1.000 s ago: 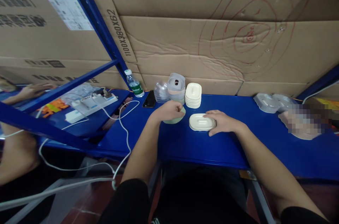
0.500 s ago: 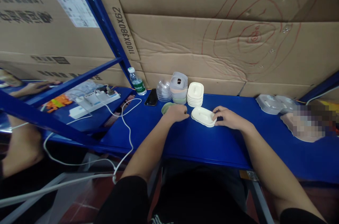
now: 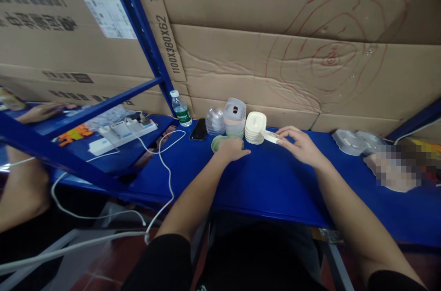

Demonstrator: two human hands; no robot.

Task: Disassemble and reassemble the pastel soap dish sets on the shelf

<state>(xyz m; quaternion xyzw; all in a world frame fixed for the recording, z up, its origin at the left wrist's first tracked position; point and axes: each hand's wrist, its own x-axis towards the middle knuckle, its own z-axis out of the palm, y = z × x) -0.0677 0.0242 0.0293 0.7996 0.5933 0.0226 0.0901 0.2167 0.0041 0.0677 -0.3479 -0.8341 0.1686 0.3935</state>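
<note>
My right hand pinches a cream lid by its edge and holds it tilted beside a stack of matching cream lids. Over a pale green dish lies my left hand, its fingers curled down onto it and its thumb pointing right. The hand hides much of this dish. Directly behind it stands a stack of grey, pink and green containers. Clear plastic bowls are nested to the left of that stack.
A water bottle and a black phone stand and lie at the left back. Clear containers are at the right. A white cable crosses the left end of the blue table. Another person's hand shows beyond the blue frame.
The cream lid has been lifted off the table and tilted, moving back towards the stack in my right hand. My left hand has shifted slightly right over the green dish.
</note>
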